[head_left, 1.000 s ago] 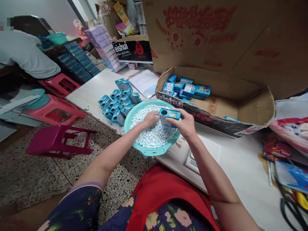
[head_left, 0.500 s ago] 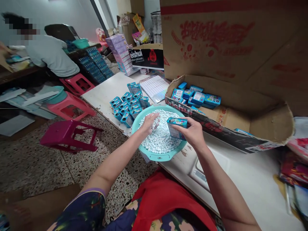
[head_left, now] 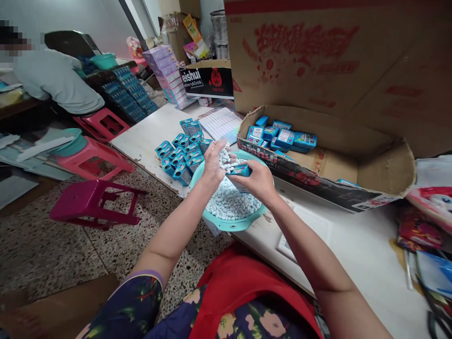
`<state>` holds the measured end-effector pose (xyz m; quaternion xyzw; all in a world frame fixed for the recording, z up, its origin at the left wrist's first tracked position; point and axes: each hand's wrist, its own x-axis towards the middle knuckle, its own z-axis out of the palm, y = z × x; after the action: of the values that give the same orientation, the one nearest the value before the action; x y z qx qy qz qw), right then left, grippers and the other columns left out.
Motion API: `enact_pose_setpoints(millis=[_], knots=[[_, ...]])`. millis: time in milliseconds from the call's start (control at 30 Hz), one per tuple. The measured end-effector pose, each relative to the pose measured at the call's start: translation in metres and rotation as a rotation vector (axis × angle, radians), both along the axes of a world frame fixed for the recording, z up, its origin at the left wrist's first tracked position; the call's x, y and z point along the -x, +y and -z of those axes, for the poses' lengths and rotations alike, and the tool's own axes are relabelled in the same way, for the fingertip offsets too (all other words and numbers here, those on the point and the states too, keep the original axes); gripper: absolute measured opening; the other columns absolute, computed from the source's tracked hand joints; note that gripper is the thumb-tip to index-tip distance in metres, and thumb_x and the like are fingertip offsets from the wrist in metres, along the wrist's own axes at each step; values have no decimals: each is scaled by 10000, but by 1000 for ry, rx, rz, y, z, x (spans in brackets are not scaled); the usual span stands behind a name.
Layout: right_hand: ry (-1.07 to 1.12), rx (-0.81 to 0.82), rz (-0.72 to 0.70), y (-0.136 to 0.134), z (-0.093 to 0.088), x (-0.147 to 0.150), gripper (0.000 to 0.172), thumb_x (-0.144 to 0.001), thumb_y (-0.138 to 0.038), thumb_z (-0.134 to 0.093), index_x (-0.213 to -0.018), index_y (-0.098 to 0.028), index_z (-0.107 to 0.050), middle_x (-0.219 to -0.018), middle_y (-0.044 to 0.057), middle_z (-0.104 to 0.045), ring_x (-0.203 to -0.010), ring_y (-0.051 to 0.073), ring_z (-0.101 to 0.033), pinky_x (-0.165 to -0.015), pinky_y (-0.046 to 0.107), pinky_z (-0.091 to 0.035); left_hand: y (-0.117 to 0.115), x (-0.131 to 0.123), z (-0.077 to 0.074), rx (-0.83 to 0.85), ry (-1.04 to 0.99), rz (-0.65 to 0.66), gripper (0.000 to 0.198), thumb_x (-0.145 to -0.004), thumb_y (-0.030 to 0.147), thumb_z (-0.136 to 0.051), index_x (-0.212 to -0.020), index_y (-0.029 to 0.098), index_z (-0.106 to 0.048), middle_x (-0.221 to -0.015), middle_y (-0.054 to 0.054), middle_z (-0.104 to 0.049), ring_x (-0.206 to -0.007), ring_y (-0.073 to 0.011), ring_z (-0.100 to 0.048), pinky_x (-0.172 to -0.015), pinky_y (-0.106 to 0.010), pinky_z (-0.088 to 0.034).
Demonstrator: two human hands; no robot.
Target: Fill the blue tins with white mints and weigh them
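Note:
A turquoise basin full of small white candies sits at the table's near edge. Above it, my left hand is cupped around a handful of the white candies, beside the top of a small blue box. My right hand grips this blue box upright over the basin, its top end close to the left palm. Left of the basin stand several similar blue boxes in a group, with dark openings on top.
An open cardboard carton holding more blue boxes lies behind the basin. A white scale is partly under my right forearm. Label sheets lie farther back. Stools stand left; a co-worker sits beyond.
My left hand has risen out of the candies with a handful and come to the box top. The right hand has moved the box left towards it. The view has shifted slightly.

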<state>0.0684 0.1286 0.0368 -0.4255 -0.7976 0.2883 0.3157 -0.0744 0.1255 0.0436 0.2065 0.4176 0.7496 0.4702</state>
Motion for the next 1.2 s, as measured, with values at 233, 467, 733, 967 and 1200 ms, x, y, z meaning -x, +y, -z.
enact_pose_setpoints(millis=[233,467,733,967,1200], knots=[[90,86,-29,5,2,-1,363,-633,-443,-823,-913,-227,-738,-896,32,-734,-828,235,-664,-754,352,-481,2,-4,-7,44,126,-4,394,-651,419,-780,-718,189,-467,-591,61,-529,-467,-93,-573,-444,-202,-464],[139,84,-43,7,-1,-5,343,-631,-415,-826,-899,-220,-737,-885,28,-733,-816,224,-663,-744,346,-488,5,-9,-10,56,192,-27,395,-673,389,-797,-685,181,-462,-582,61,-527,-426,-55,-506,-390,-171,-402],[134,79,-55,9,-3,-5,339,-621,-414,-828,-893,-231,-740,-853,17,-721,-794,217,-650,-728,345,-482,3,-11,-14,67,203,-20,405,-654,365,-823,-708,186,-464,-548,79,-492,-404,-62,-503,-389,-176,-405],[82,99,-61,8,-2,-6,308,-623,-419,-820,-856,-234,-740,-799,9,-710,-757,209,-633,-687,324,-461,5,-11,-5,98,231,-14,363,-672,369,-807,-733,179,-504,-604,60,-551,-408,-63,-517,-392,-182,-407],[119,70,-47,5,-2,-7,332,-632,-432,-811,-879,-226,-729,-859,18,-714,-802,206,-635,-729,327,-466,4,-11,-8,39,219,-18,363,-681,366,-807,-710,183,-495,-573,69,-508,-376,-37,-447,-348,-166,-302]])
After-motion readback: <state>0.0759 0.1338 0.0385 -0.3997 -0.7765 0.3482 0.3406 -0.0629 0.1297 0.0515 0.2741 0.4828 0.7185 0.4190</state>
